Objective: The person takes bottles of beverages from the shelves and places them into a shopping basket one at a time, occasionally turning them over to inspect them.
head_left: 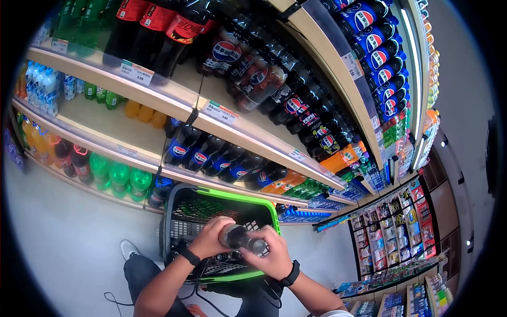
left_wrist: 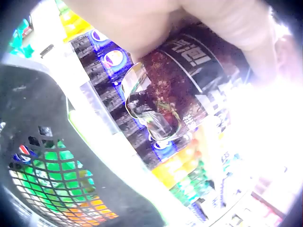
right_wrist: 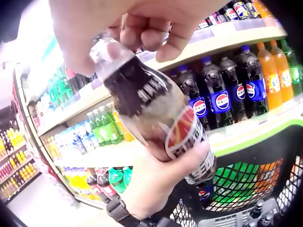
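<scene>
L hand point(head_left: 212, 239) clamped round lower body of dark soda btl point(head_left: 235, 236); R hand point(head_left: 272, 252) clamped at neck/cap end. Btl tilted, above blk basket w/ grn rim point(head_left: 237, 197), nr stocked shelves point(head_left: 174, 100).

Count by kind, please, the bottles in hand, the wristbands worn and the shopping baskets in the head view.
Clear plastic bottle of dark drink, held by the left hand and right hand: 1
Black wristbands, one on each wrist: 2
Black plastic basket with bright green rim: 1
Total: 4
</scene>
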Available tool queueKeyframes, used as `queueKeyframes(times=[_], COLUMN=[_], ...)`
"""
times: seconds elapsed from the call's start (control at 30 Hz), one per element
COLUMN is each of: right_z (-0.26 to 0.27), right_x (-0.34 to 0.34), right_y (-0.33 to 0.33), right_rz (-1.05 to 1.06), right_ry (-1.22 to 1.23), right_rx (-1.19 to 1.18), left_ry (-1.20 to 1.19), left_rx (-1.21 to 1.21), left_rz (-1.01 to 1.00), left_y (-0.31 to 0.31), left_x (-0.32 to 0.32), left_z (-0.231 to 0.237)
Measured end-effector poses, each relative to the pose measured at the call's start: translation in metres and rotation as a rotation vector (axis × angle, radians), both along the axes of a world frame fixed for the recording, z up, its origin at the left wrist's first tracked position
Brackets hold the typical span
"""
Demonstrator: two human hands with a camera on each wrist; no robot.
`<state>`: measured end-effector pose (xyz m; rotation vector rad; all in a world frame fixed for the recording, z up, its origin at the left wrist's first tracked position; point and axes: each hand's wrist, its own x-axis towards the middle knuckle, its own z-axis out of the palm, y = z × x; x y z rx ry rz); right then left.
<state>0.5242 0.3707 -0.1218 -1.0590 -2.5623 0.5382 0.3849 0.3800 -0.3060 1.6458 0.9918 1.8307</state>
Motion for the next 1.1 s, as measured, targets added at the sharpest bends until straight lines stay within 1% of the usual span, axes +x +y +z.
queueKeyframes(times=[0.03,0.07,0.1,0.17,0.23,0.27,0.3,0.33,0.37,0.4,0.43,0.47,0.5,0.53,0.57,0.6,0.63,0.7,0.73,0.77,0.8,0.83,0.9,0.93,0.97,1.0,1.03,1.1], right_z=[-0.002,-0.005,-0.019,-0.030,-0.025,-0.016,0.002,0.022,0.039,0.049,0.057,0.073,0.090,0.099,0.105,0.109,0.112,0.115,0.115,0.115,0.117,0.118,0.110,0.109,0.105,0.101,0.097,0.094], right_x=[-0.006,-0.011,-0.009,-0.010,-0.008,-0.008,-0.009,-0.012,-0.014,-0.014,-0.013,-0.014,-0.015,-0.019,-0.023,-0.026,-0.029,-0.037,-0.043,-0.049,-0.054,-0.059,-0.068,-0.071,-0.074,-0.076,-0.078,-0.086], right_y=[0.000,0.000,0.006,0.010,0.013,0.018,0.019,0.026,0.036,0.046,0.059,0.075,0.093,0.114,0.138,0.154,0.170,0.201,0.215,0.228,0.236,0.247,0.265,0.276,0.281,0.286,0.291,0.307], right_rz=[0.042,0.080,0.138,0.113,0.104,0.142,0.104,0.098,0.092,0.038,-0.011,-0.053,-0.093,-0.059,-0.026,-0.024,-0.024,-0.050,-0.047,-0.049,-0.091,-0.096,-0.161,-0.204,-0.224,-0.245,-0.266,-0.270], right_ry=[-0.005,-0.009,0.050,0.175,0.299,0.359,0.374,0.375,0.374,0.484,0.593,0.620,0.644,0.669,0.693,0.676,0.657,0.614,0.633,0.653,0.628,0.627,0.585,0.476,0.477,0.479,0.480,0.433], right_rx=[0.077,0.153,0.019,-0.050,-0.083,-0.004,0.003,0.120,0.235,0.137,0.036,-0.025,-0.088,0.004,0.098,0.190,0.277,0.348,0.377,0.404,0.364,0.303,0.312,0.204,0.159,0.114,0.070,0.140], left_ry=[-0.004,-0.074,-0.142,-0.128,-0.158,-0.098,-0.060,-0.010,-0.016,0.048,0.081,0.161,0.152,0.256,0.423,0.522,0.505,0.513,0.552,0.595,0.637,0.695,0.821,0.840,0.849,0.783,0.803,0.794], left_rx=[0.003,0.003,0.002,-0.027,0.024,0.068,0.109,0.130,0.193,0.211,0.227,0.262,0.244,0.231,0.172,0.117,0.095,-0.064,-0.119,-0.175,-0.261,-0.242,-0.341,-0.386,-0.422,-0.351,-0.356,-0.361], left_rz=[0.005,0.019,0.031,0.050,0.067,0.083,0.097,0.146,0.128,0.197,0.271,0.318,0.267,0.361,0.451,0.522,0.395,0.351,0.389,0.424,0.466,0.497,0.502,0.566,0.633,0.585,0.574,0.662], left_y=[-0.002,-0.005,-0.008,-0.013,-0.014,-0.010,-0.004,0.001,0.018,0.027,0.044,0.064,0.083,0.099,0.119,0.129,0.150,0.160,0.166,0.173,0.179,0.186,0.214,0.223,0.228,0.228,0.234,0.248], left_x=[0.004,0.009,0.013,0.016,0.010,0.006,0.002,-0.003,-0.005,-0.010,-0.009,-0.011,-0.013,-0.015,-0.020,-0.025,-0.038,-0.044,-0.047,-0.050,-0.051,-0.054,-0.065,-0.066,-0.064,-0.064,-0.065,-0.070], left_z=[0.003,0.005,0.006,0.017,0.042,0.058,0.076,0.104,0.127,0.159,0.180,0.197,0.216,0.234,0.242,0.254,0.261,0.281,0.289,0.296,0.304,0.305,0.300,0.293,0.290,0.282,0.279,0.269])
